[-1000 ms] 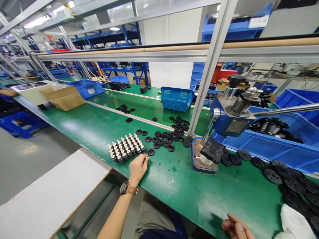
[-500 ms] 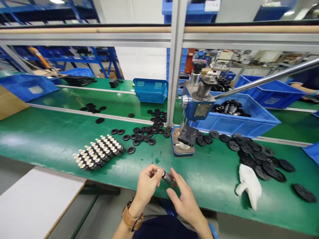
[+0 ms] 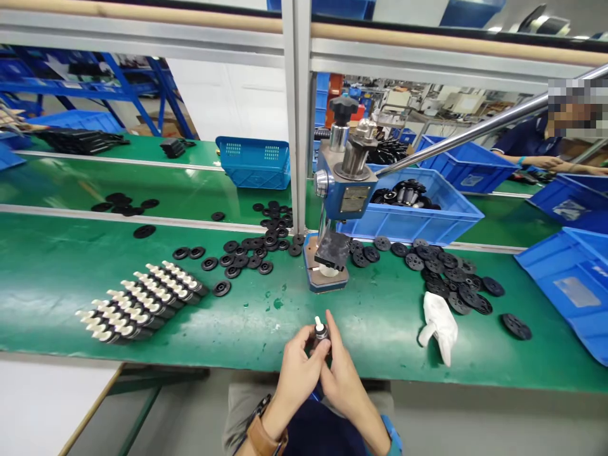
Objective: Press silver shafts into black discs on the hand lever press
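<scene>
"Can you see all of the small black part (image 3: 322, 334)?"
"No. The left hand (image 3: 299, 370) and right hand (image 3: 342, 380) hide its bottom."
"Where does the long metal bar (image 3: 475, 127) end?"
"Can't tell. The right edge cuts it off, and the big blue box (image 3: 589, 253) too."
"Can you read the little metal plate (image 3: 352, 199)?"
"Too small."
"And the other person's head (image 3: 577, 104)?"
"Just blurry squares!"

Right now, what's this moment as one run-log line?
left hand: holds white-tipped black part | right hand: alongside it, contact unclear | left: rows of similar parts | ahead: lever press
</scene>
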`<state>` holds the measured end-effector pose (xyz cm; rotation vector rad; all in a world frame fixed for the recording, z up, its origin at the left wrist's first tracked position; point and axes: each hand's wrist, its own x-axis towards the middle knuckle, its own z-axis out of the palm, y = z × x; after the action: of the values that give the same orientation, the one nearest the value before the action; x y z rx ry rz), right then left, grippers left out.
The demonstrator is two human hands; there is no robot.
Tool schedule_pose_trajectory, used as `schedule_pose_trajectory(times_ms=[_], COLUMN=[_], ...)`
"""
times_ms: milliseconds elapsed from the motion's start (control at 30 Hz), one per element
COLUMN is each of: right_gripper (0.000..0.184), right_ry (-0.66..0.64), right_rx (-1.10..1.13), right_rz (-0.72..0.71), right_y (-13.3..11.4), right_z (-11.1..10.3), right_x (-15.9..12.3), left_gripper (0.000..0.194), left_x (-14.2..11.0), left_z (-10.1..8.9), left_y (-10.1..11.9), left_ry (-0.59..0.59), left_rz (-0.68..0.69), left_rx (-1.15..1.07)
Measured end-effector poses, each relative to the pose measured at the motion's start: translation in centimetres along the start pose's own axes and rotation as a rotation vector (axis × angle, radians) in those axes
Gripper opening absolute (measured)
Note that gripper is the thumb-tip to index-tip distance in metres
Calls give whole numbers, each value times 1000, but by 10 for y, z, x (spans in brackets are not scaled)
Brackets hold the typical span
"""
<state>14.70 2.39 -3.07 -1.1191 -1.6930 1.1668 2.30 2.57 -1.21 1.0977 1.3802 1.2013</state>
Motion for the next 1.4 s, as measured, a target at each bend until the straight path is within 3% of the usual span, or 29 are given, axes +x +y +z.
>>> schedule_pose_trajectory(times_ms=[100,167,267,367,467,600,800,1400], right_gripper=[70,62,52,47,32,29,20,24], right_ry=[-63,-42,20,-24,-54,-44,-16,-4], right_rx=[-6,5,87,236,357,517,477,149], right_rz=[8,20,30,62,148,230,96,-295], right_y=[-2,-4,-8,-13,-14,-12,-12,-8], right_z=[-11,-23,-40,-47,-47,-46,-48,-46], right_x=[-2,0,4,8,8,6,7,9], left_gripper=[14,14,10,10,13,16,15,15], left_x=[2,3,3,1,0,0,-3,-12], left_z=[-10,-22,-37,-44,-45,-44,-41,-37], left_y=[2,6,16,27,34,37,36,41], left_ry=[21,31,-49,-152,-211,-247,-263,-351], left_rz=[7,65,240,463,630,712,670,231], left_rx=[19,187,528,770,840,833,833,701])
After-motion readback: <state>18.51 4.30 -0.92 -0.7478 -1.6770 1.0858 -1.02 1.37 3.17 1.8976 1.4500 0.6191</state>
